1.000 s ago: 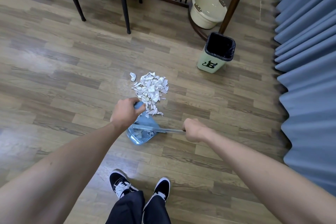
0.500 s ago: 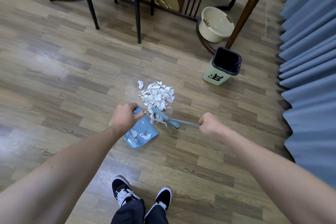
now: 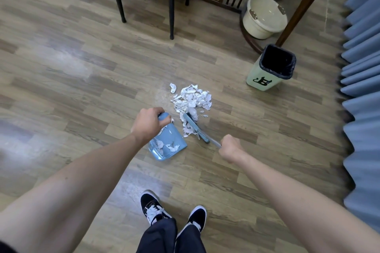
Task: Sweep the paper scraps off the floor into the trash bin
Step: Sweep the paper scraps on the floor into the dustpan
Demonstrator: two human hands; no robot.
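Both arms reach down: left hand (image 3: pixel 148 123) grips the blue plastic dustpan (image 3: pixel 167 141); right hand (image 3: pixel 230 147) fists the blue brush (image 3: pixel 196 128), white paper scraps (image 3: pixel 193 100) just beyond.

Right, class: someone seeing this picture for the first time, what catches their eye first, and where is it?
The white heap of paper scraps on the wood floor, mid-frame. Just below it, the left hand grips a blue dustpan holding a few scraps, and the right hand grips a blue brush. The green trash bin stands further right.

Bare floor (image 3: pixel 236 92) between paper scraps (image 3: pixel 192 99) and trash bin (image 3: pixel 267 80). Table leg (image 3: pixel 296 10), basin (image 3: pixel 264 16) crowd bin's far side; curtain (image 3: pixel 362 88) right.
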